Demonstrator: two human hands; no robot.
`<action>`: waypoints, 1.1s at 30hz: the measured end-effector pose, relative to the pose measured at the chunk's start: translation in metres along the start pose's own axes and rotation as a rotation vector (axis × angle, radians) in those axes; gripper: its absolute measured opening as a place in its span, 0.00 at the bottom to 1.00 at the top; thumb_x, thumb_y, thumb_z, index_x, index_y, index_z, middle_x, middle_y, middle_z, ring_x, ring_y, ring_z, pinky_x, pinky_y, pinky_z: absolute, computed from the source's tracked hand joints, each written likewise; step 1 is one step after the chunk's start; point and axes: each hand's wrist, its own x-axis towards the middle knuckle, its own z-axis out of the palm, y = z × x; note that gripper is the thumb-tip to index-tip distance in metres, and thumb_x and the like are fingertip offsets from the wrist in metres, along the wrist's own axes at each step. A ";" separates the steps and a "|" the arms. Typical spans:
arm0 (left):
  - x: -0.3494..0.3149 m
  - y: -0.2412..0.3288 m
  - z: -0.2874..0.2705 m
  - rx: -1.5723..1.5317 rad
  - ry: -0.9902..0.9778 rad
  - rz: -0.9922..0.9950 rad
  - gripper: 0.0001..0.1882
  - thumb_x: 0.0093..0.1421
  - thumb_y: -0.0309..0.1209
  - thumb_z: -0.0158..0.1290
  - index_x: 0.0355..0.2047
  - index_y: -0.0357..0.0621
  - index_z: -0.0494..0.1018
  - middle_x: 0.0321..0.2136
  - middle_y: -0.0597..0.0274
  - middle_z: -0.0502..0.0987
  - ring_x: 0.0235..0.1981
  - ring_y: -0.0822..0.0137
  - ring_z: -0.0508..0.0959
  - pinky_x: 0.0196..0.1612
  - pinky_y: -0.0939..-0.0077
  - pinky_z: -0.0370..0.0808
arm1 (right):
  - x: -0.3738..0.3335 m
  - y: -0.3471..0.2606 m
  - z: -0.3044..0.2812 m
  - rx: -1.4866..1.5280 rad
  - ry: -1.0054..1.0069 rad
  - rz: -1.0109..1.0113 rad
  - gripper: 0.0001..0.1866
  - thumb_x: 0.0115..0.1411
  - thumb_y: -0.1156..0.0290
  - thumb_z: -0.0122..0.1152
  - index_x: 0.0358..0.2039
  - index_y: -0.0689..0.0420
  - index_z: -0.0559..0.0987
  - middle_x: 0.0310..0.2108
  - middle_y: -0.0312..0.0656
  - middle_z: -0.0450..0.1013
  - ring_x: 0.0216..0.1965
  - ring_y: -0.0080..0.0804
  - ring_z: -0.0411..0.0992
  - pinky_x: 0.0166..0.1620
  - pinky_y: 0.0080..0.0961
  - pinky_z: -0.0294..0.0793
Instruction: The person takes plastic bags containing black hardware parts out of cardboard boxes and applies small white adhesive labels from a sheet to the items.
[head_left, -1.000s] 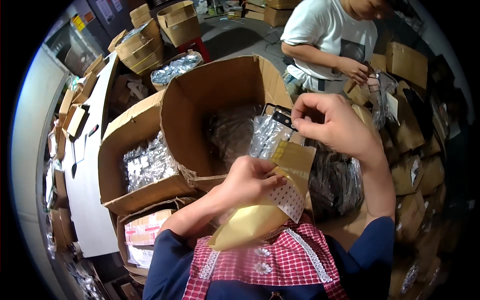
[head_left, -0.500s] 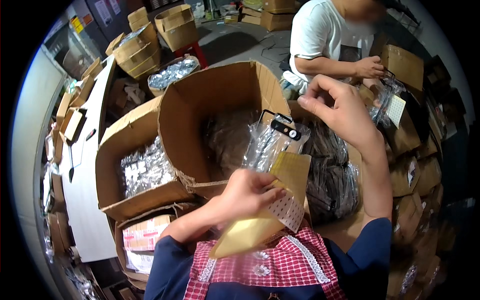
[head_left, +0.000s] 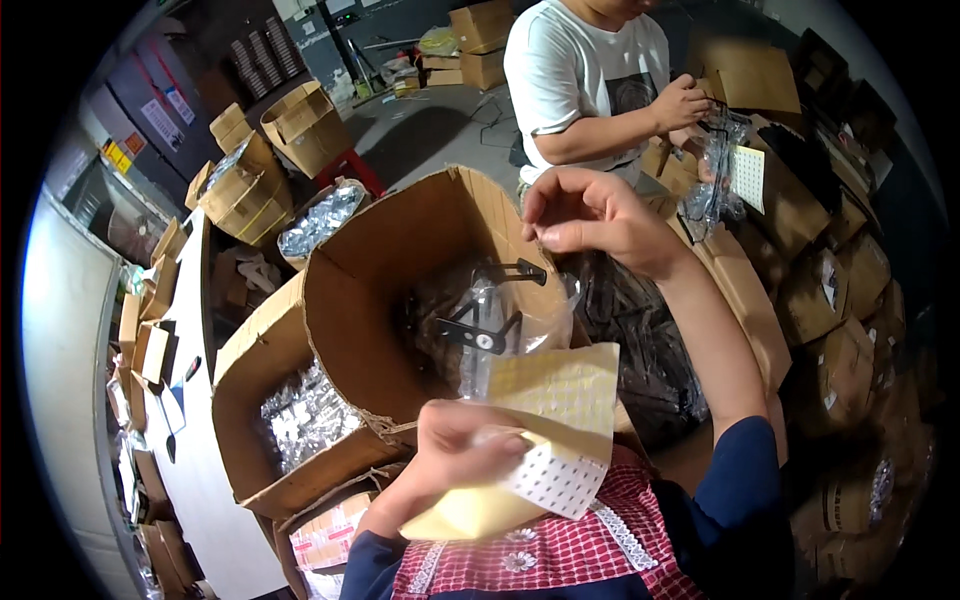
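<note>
My left hand (head_left: 462, 447) is closed on a sheet of small stickers (head_left: 560, 392), yellowish with rows of little labels and a white part folded over. Just beyond the sheet, a clear plastic bag (head_left: 545, 318) with black metal brackets (head_left: 478, 334) in it hangs above a deep open carton (head_left: 395, 235). The sheet and fingers hide how the bag is held. My right hand (head_left: 608, 222) is raised over the carton's right side, thumb and fingertips drawn together. Whatever sits between those fingertips is too small to make out.
Bagged black parts (head_left: 640, 345) fill a box on the right. A carton of silvery bagged pieces (head_left: 305, 415) stands left, beside a long white table (head_left: 195, 440). Across from me, a person in a white shirt (head_left: 585, 85) handles a similar bag and sticker sheet (head_left: 748, 180).
The view has turned to the right. My right hand is lower and further left in the picture. The brackets have tilted, and the sticker sheet shows more of its face.
</note>
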 end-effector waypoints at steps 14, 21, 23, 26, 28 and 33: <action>-0.007 -0.065 -0.030 -1.112 -0.063 0.158 0.12 0.50 0.24 0.55 0.32 0.26 0.81 0.29 0.50 0.83 0.25 0.63 0.80 0.32 0.74 0.76 | -0.010 0.016 0.037 0.258 -0.046 -0.203 0.10 0.57 0.77 0.62 0.40 0.63 0.76 0.36 0.38 0.74 0.38 0.23 0.74 0.43 0.19 0.77; -0.011 -0.065 -0.019 -1.102 -0.055 0.115 0.12 0.50 0.24 0.55 0.32 0.26 0.80 0.29 0.50 0.83 0.25 0.63 0.80 0.32 0.73 0.76 | -0.020 0.013 0.036 0.076 0.023 -0.244 0.10 0.56 0.79 0.63 0.40 0.63 0.76 0.35 0.37 0.75 0.36 0.21 0.75 0.41 0.19 0.77; -0.014 -0.063 -0.017 -1.099 -0.047 0.116 0.12 0.50 0.25 0.55 0.32 0.26 0.80 0.29 0.50 0.83 0.25 0.63 0.80 0.32 0.73 0.76 | -0.023 0.010 0.037 -0.027 0.043 -0.284 0.11 0.56 0.79 0.62 0.40 0.63 0.76 0.35 0.38 0.75 0.36 0.21 0.75 0.41 0.19 0.77; -0.015 -0.061 -0.015 -1.092 -0.041 0.106 0.12 0.50 0.25 0.55 0.32 0.26 0.80 0.29 0.50 0.83 0.25 0.63 0.79 0.33 0.73 0.76 | -0.026 0.007 0.039 -0.059 0.086 -0.298 0.10 0.55 0.80 0.62 0.39 0.64 0.76 0.35 0.38 0.75 0.37 0.22 0.75 0.40 0.19 0.77; -0.017 -0.061 -0.014 -1.088 -0.040 0.105 0.12 0.50 0.25 0.55 0.32 0.26 0.80 0.29 0.50 0.83 0.25 0.63 0.79 0.33 0.73 0.76 | -0.028 0.008 0.042 -0.145 0.119 -0.335 0.07 0.58 0.81 0.61 0.37 0.62 0.75 0.34 0.36 0.73 0.34 0.20 0.76 0.38 0.19 0.76; -0.017 -0.060 -0.011 -1.088 -0.043 0.094 0.12 0.50 0.25 0.55 0.32 0.26 0.80 0.29 0.50 0.82 0.25 0.63 0.79 0.33 0.73 0.75 | -0.030 0.007 0.045 -0.316 0.170 -0.406 0.07 0.58 0.81 0.62 0.34 0.62 0.72 0.32 0.37 0.73 0.34 0.22 0.76 0.36 0.20 0.78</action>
